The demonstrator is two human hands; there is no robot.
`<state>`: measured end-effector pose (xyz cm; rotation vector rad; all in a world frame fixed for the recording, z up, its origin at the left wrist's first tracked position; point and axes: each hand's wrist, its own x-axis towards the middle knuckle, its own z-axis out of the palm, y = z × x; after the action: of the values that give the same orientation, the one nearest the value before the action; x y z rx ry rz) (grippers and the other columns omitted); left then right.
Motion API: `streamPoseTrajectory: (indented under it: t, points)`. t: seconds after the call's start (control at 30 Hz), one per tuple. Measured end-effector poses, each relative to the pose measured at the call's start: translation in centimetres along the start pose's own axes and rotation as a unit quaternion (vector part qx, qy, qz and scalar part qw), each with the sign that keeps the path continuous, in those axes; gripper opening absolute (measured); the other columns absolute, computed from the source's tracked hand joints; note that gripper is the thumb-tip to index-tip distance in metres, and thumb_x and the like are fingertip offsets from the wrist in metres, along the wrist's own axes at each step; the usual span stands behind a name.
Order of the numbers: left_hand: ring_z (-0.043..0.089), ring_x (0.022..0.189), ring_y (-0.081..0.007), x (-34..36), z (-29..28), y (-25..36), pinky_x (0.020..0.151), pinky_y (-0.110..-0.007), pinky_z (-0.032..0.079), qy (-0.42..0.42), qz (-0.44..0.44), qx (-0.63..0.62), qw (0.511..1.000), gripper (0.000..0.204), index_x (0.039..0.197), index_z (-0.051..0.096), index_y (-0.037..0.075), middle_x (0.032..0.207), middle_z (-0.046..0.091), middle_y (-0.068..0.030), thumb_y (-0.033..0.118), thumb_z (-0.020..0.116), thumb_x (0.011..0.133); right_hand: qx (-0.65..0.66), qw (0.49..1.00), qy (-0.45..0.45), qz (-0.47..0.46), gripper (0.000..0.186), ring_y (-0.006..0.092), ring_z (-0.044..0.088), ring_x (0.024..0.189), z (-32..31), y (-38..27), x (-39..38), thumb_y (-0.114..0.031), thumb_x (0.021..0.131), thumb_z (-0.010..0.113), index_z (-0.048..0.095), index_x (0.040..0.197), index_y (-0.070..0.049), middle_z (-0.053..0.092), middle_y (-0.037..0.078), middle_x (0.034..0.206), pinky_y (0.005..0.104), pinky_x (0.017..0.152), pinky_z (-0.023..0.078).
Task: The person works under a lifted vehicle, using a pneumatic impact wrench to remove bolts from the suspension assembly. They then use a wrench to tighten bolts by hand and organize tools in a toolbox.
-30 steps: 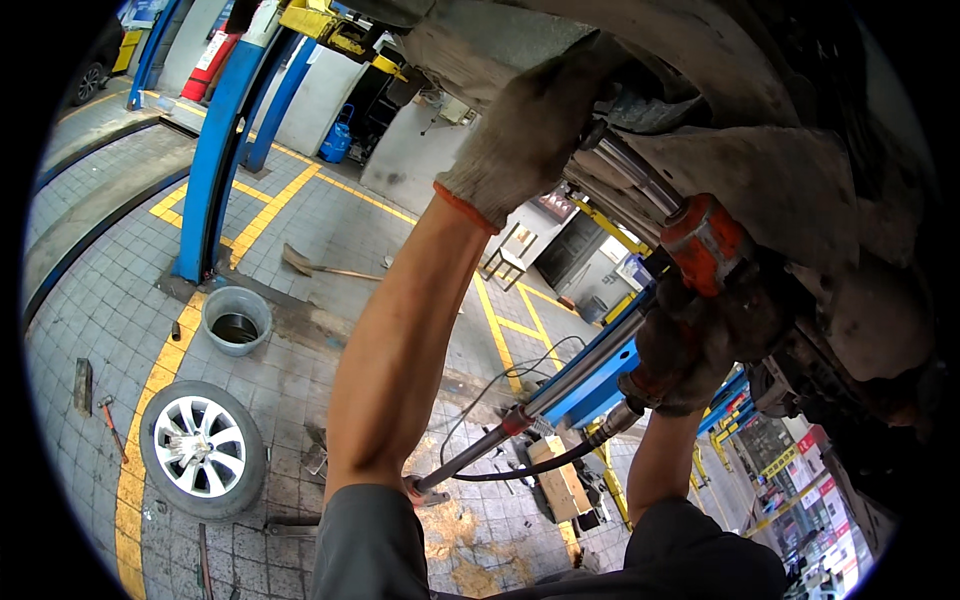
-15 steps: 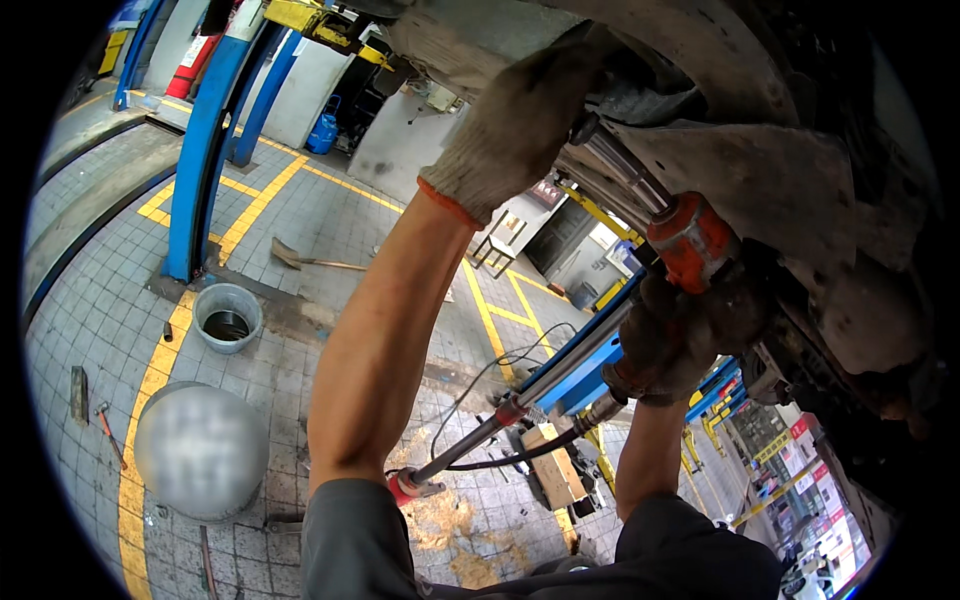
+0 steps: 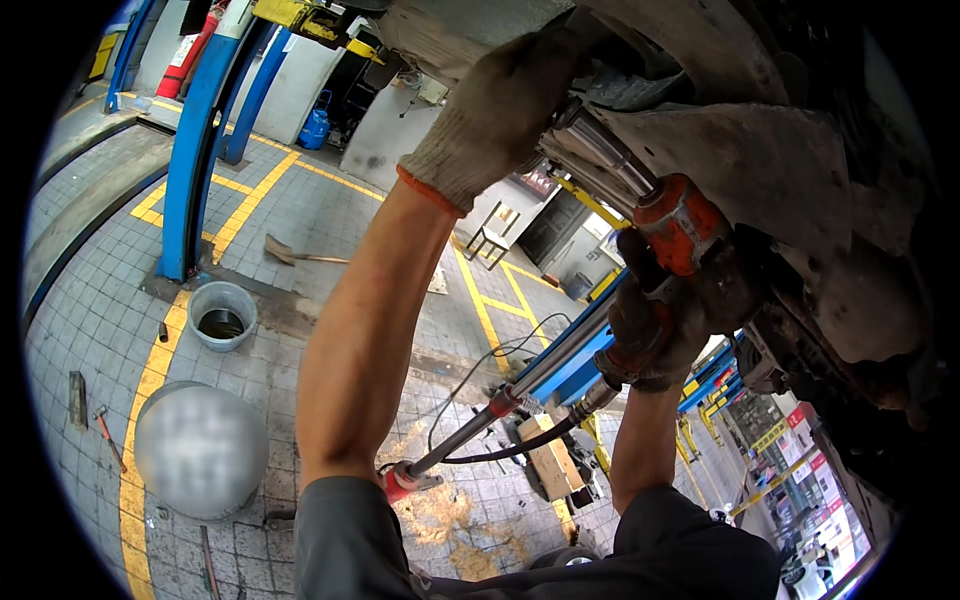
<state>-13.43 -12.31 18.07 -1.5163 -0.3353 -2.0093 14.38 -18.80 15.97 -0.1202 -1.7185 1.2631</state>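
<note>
Above me is the dirty underside of a vehicle (image 3: 720, 150). My right hand (image 3: 655, 335), in a dark stained glove, is closed around the grip of an orange impact wrench (image 3: 683, 225). A long shiny socket (image 3: 610, 150) on its nose points up and left. A black air hose (image 3: 520, 447) runs from the bottom of the grip. My left hand (image 3: 490, 115), in a pale knit glove with an orange cuff, is raised beside the socket's far end. Its fingers go into shadow under the vehicle, so what they touch is hidden.
A red-and-grey support pole (image 3: 455, 445) slants up from below. A blue lift post (image 3: 190, 160) and a bucket of dark liquid (image 3: 222, 318) stand at left, near a hammer (image 3: 108, 438) and a shovel (image 3: 285, 250). A wooden block (image 3: 553, 465) lies below; a chair (image 3: 492, 238) stands farther back.
The impact wrench and both my hands have shifted slightly left and up in the picture. The socket still points toward my left hand.
</note>
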Motion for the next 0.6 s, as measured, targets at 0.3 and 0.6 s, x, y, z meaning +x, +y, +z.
streamPoseTrajectory:
  t: [0.3,0.6]
  points:
    - [0.066,0.088,-0.0263,-0.1,0.2,-0.2,0.075,-0.033,0.056,0.022,0.034,0.021,0.999,0.036,0.121,0.059,0.006,0.109,0.064,-0.0106,-0.005,0.060,0.086,0.023,0.999,-0.010,0.038,0.043,0.0118,0.039,0.043,-0.1,0.0,-0.2,-0.030,0.091,0.065,0.053,0.112,0.005,0.045,0.003,0.060,0.0264,0.041,0.032]
    - [0.068,0.099,-0.0312,-0.2,0.4,-0.8,0.085,-0.035,0.057,0.023,0.013,-0.002,1.000,0.032,0.124,0.059,0.006,0.112,0.068,-0.0162,0.003,0.061,0.092,-0.046,0.998,-0.020,0.031,0.034,0.0123,0.036,0.043,0.2,0.0,0.0,-0.030,0.091,0.064,0.053,0.100,0.001,0.043,0.002,0.056,0.0273,0.041,0.029]
